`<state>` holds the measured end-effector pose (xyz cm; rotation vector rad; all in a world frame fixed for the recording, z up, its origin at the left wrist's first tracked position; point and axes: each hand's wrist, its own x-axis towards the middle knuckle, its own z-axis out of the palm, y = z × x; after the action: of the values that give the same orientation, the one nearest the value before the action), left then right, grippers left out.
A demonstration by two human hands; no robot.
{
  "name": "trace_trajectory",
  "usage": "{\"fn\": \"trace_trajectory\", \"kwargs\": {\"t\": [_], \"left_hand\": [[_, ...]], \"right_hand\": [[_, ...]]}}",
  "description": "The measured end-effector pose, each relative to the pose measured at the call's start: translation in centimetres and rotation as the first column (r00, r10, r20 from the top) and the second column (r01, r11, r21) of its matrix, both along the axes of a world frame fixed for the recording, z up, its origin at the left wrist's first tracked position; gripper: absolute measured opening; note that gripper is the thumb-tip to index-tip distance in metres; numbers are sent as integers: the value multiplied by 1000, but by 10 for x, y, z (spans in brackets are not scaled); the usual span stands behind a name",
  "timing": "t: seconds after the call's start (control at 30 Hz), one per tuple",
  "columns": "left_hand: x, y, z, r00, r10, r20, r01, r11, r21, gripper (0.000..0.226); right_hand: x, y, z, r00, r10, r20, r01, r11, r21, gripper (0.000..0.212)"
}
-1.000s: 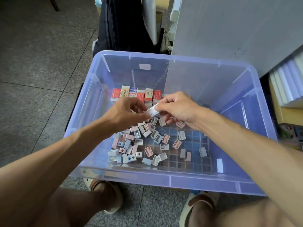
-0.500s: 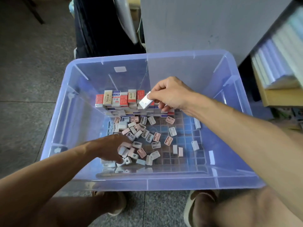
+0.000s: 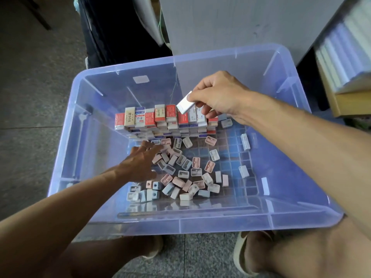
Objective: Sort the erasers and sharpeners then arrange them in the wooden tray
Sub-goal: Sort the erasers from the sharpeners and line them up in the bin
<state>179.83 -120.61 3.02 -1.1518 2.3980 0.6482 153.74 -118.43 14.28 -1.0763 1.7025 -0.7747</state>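
A clear bluish plastic bin [image 3: 84,149] holds everything. Stacked rows of sleeved erasers [image 3: 152,121], red, white and blue, stand along its far side. My right hand [image 3: 216,95] pinches one white eraser [image 3: 184,106] just above the right end of that stack. Several small pink, blue and white sharpeners [image 3: 184,177] lie scattered over the bin floor. My left hand [image 3: 140,163] reaches down among them with fingers spread, touching the sharpeners at the pile's left edge. No wooden tray is in view.
The bin sits on a grey tiled floor [image 3: 30,97] between my knees. A white board [image 3: 230,23] and dark bags [image 3: 112,33] stand behind it. Stacked white sheets on a yellow shelf [image 3: 345,63] are at the right. A few lone sharpeners [image 3: 245,141] lie at the bin's right.
My left hand let go of the white eraser, dropped into the sharpener pile, then slid further in with fingers spread. My right hand carried the eraser to the stack's right end.
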Motion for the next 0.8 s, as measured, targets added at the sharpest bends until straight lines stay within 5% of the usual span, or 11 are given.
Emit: {"fn": "trace_trajectory", "kwargs": {"t": [0.27, 0.33, 0.43, 0.6, 0.8], "left_hand": [[-17, 12, 4, 962, 99, -255, -12, 946, 324, 49], [-22, 12, 8, 954, 104, -281, -42, 975, 217, 45], [-26, 11, 12, 976, -151, -160, 136, 986, -99, 58], [-41, 17, 3, 943, -326, -64, 324, 945, -29, 76], [-68, 11, 6, 915, -395, -87, 374, 908, -188, 44]], "right_hand": [[5, -4, 1, 1000, 5, -11, -5, 1000, -5, 16], [4, -4, 2, 1000, -6, -16, 6, 1000, -6, 17], [-1, -4, 5, 999, -34, -21, 34, 999, -11, 14], [-12, -2, 17, 994, -86, -64, 83, 996, -42, 15], [-34, 11, 45, 980, -176, -94, 164, 979, -119, 28]]}}
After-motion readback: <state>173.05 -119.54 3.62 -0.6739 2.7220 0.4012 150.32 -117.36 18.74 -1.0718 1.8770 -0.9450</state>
